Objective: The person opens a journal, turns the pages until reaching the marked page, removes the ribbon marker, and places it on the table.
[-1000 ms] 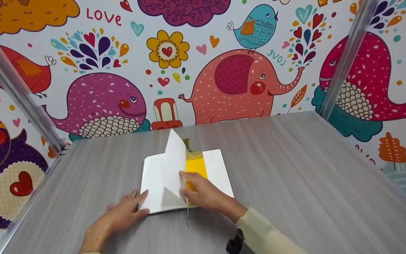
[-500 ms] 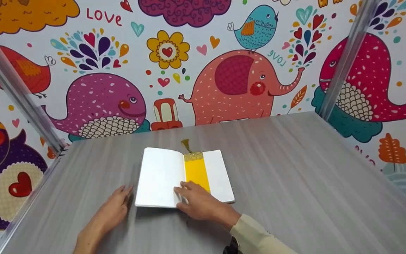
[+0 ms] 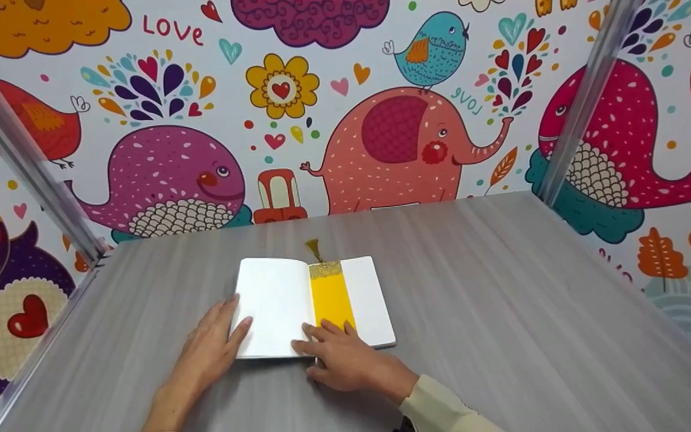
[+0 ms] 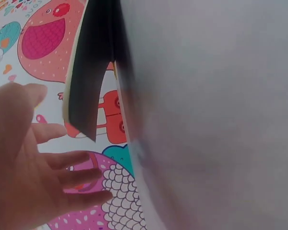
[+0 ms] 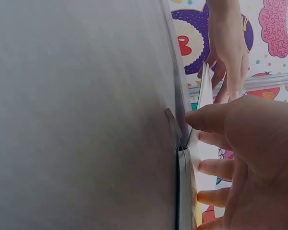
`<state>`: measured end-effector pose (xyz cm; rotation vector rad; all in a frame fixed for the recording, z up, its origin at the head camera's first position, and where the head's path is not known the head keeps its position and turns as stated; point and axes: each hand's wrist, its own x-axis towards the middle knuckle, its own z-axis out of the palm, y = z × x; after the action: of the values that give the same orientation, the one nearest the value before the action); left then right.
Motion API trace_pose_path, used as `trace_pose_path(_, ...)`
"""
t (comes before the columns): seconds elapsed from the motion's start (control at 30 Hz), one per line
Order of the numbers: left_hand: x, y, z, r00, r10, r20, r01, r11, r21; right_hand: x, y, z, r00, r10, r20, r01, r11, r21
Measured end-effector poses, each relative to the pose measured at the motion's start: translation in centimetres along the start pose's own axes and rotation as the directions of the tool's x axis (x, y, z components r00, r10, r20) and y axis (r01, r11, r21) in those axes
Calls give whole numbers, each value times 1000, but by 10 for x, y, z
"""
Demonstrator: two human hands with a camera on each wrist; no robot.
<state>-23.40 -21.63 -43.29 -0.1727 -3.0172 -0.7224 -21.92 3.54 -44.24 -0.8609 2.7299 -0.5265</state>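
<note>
A notebook (image 3: 273, 300) lies open on the table with blank white pages facing up. Along the inner side of its right page runs a yellow bookmark (image 3: 332, 300), with a glittery gold band and a tassel (image 3: 314, 247) past the top edge. My right hand (image 3: 348, 360) rests fingers spread across the lower bookmark and the gutter, hiding the bookmark's bottom end. At the notebook's left edge is my left hand (image 3: 210, 336), its thumb over the page and its fingers straight along the side. In the left wrist view the dark cover (image 4: 89, 86) slants up off the table.
The grey wood-grain table (image 3: 471, 288) extends around the notebook on all sides. Behind it stands a wall (image 3: 345, 72) printed with cartoon animals, with metal posts (image 3: 582, 114) at the corners. A thin ribbon (image 5: 173, 122) sticks out at the bottom of the notebook's spine.
The page that stood raised under my right fingers has turned over to the left and lies flat. My left hand moved away from the left edge, then came back to it.
</note>
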Motion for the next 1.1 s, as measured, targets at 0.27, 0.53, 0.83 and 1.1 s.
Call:
trace_pose_path(0.27, 0, 14, 6, 988, 18, 151, -35, 993, 110, -4, 4, -2, 1000, -27, 2, 27, 999, 33)
trace_pose_path(0.53, 6, 32, 9, 943, -124, 309, 86, 987, 135, -1, 7, -9, 999, -49, 15, 49, 998, 28)
trace_pose_path(0.83, 9, 51, 22, 947, -147, 286, 93, 977, 192, -2, 17, -15, 995, -91, 29, 90, 996, 26)
trace_pose_path(1.1, 13, 52, 29, 948, -42, 315, 37, 999, 22, -4, 28, -20, 988, -156, -10, 156, 986, 65)
